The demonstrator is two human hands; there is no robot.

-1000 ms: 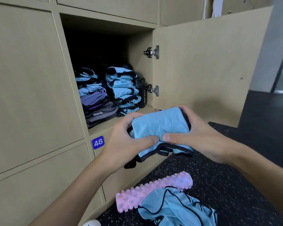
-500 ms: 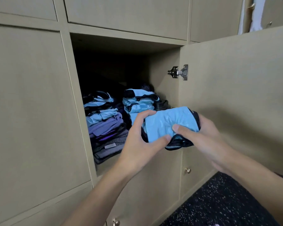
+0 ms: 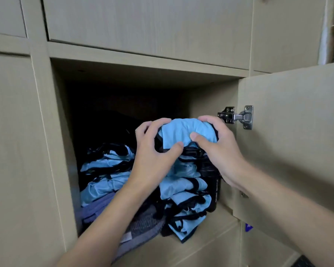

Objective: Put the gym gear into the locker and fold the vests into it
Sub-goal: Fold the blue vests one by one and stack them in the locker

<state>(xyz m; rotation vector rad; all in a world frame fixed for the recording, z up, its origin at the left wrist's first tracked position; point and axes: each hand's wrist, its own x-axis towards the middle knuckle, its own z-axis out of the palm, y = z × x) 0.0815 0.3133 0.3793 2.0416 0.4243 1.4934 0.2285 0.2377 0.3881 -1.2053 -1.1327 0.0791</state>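
A folded light-blue vest (image 3: 185, 132) with black trim is gripped from both sides, my left hand (image 3: 154, 151) on its left edge and my right hand (image 3: 218, 147) on its right. It sits at the top of the right-hand stack of folded blue vests (image 3: 183, 201) inside the open locker (image 3: 123, 78). A second stack (image 3: 106, 174) of blue, purple and grey garments stands to the left. A black bottle (image 3: 213, 182) is wedged between the right stack and the locker wall, partly hidden by my right hand.
The locker door (image 3: 297, 151) stands open to the right on a metal hinge (image 3: 237, 116). Closed wooden doors surround the compartment on the left, above and below. A strip of dark speckled floor (image 3: 305, 262) shows at the bottom right.
Both hands have carried the folded vest up and forward into the locker, onto the right stack. The view has moved closer to the compartment.
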